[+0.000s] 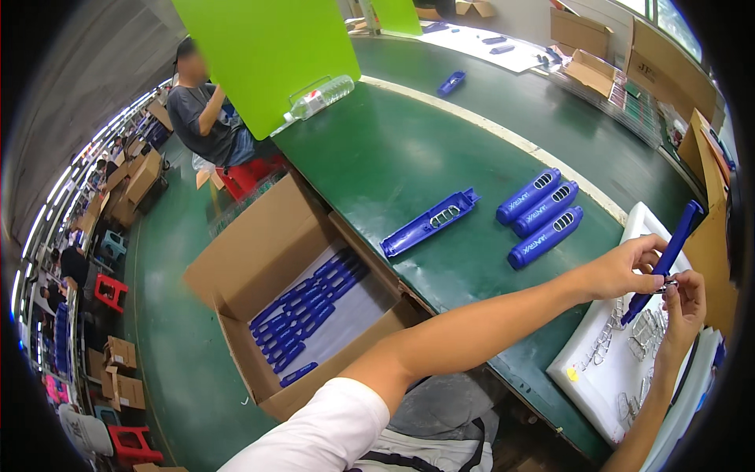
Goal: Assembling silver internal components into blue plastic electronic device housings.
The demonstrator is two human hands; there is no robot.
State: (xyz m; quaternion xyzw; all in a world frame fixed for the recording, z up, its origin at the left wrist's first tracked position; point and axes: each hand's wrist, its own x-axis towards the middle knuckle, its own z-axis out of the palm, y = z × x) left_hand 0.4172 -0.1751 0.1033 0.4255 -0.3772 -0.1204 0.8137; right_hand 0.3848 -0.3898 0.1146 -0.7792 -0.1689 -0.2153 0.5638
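Note:
Above the white foam tray (568, 363) at the right, my left hand (625, 269) grips a long blue plastic shell (681, 233), tilted upright. My right hand (687, 300) pinches a small shiny metal frame (668, 285) against the shell. Several wire-like metal frames (646, 334) lie loose in the tray below. On the green table, an open blue half-shell (429, 223) holds a metal frame in its slot. To its right, three blue casings (544, 238) lie side by side, slotted faces up.
An open cardboard box (244, 253) beside the table's left edge holds rows of blue casings (303, 308). A green divider (267, 59) and a plastic bottle (322, 97) stand at the far end. One blue shell (451, 82) lies on the belt beyond. A seated person (206, 114) is at far left.

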